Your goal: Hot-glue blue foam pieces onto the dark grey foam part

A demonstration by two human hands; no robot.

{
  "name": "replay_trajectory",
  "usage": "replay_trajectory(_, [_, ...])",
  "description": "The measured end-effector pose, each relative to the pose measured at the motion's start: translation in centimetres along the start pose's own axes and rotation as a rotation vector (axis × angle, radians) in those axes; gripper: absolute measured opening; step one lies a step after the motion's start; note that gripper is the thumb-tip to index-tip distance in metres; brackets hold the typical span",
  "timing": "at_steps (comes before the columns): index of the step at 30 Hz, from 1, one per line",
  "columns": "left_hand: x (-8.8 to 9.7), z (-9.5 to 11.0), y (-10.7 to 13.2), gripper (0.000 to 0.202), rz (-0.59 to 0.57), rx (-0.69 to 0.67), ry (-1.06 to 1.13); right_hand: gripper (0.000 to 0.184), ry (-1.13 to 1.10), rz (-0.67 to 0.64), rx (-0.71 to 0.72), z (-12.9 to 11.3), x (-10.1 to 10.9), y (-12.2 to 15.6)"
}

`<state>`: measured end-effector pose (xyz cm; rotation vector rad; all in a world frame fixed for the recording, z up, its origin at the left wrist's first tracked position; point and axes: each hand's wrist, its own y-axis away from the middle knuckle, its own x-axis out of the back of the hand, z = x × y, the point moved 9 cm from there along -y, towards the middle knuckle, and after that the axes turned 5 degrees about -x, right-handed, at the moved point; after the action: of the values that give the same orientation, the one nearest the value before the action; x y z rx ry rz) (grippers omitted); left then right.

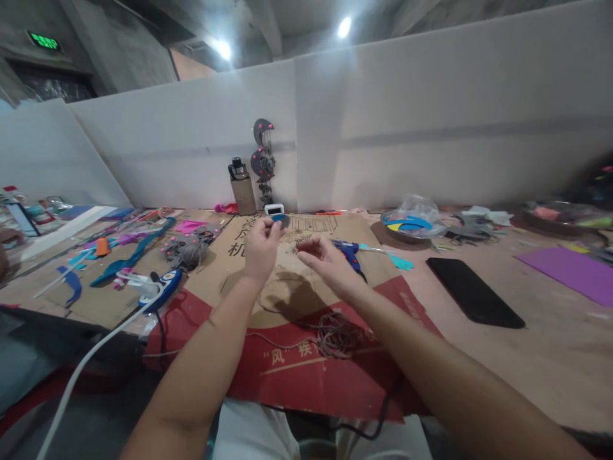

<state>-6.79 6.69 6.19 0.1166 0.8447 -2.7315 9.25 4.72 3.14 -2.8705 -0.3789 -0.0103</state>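
Observation:
My left hand (261,246) is raised over the cardboard sheet (306,370), with its fingers pinched on a small blue foam piece (279,220). My right hand (320,255) hovers just to its right, fingers curled in a pinch; it seems to hold a thin cord, too fine to make out. A tangle of grey cord (335,332) lies on the cardboard below my hands. A blue glue gun (348,251) rests behind my right hand.
A black mat (474,294) lies to the right, with a purple sheet (575,271) further right. A power strip (160,291) with a white cable sits to the left among foam scraps. At the white back wall stand a bottle (242,188), a grey foam ornament (263,160) and a bowl of scraps (412,223).

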Motion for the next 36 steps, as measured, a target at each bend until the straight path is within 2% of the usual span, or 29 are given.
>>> replay_trajectory(3, [-1.8,1.4,1.9,0.005,-0.123,-0.061,-0.187,0.041,-0.198,-0.018,-0.06,1.4,-2.0,0.2])
replay_trajectory(5, [-2.0,1.8,2.2,0.005,-0.142,-0.081,-0.242,0.05,-0.326,-0.02,-0.117,1.8,-2.5,0.4])
replay_trajectory(7, [-1.9,1.2,1.9,0.006,-0.143,-0.027,-0.22,0.058,-0.43,-0.047,-0.185,2.1,-3.0,0.6])
replay_trajectory(9, [-1.9,-0.1,1.5,0.01,-0.133,0.088,-0.11,0.054,-0.459,-0.089,-0.234,2.2,-3.2,0.7])
replay_trajectory(11, [-2.0,-1.2,1.4,0.014,-0.11,0.2,0.033,0.04,-0.391,-0.095,-0.242,2.2,-2.9,0.6])
replay_trajectory(13, [-2.3,-1.9,1.4,0.017,-0.094,0.284,0.15,0.03,-0.264,-0.037,-0.192,1.8,-1.8,0.4])
replay_trajectory(17, [-3.1,-2.9,2.1,0.012,-0.144,0.484,0.303,0.031,-0.001,0.098,-0.044,0.4,0.6,0.1])
replay_trajectory(20, [-3.3,-3.4,2.6,0.008,-0.174,0.59,0.361,0.032,0.088,0.141,-0.021,0.2,1.7,0.0])
replay_trajectory(26, [-3.1,-3.5,2.4,0.013,-0.166,0.573,0.388,0.031,0.188,0.176,-0.007,1.0,2.8,-0.5])
replay_trajectory(31, [-3.0,-4.0,2.4,0.017,-0.143,0.581,0.304,0.025,0.298,0.152,0.031,1.4,2.3,-0.7])
replay_trajectory(34, [-2.7,-4.4,2.1,0.014,-0.111,0.58,0.296,0.03,0.495,0.041,0.074,0.7,1.5,-0.6])
replay_trajectory(36, [-2.1,-4.5,1.7,0.013,-0.063,0.554,0.302,0.037,0.703,0.011,0.095,0.1,2.2,-0.7])
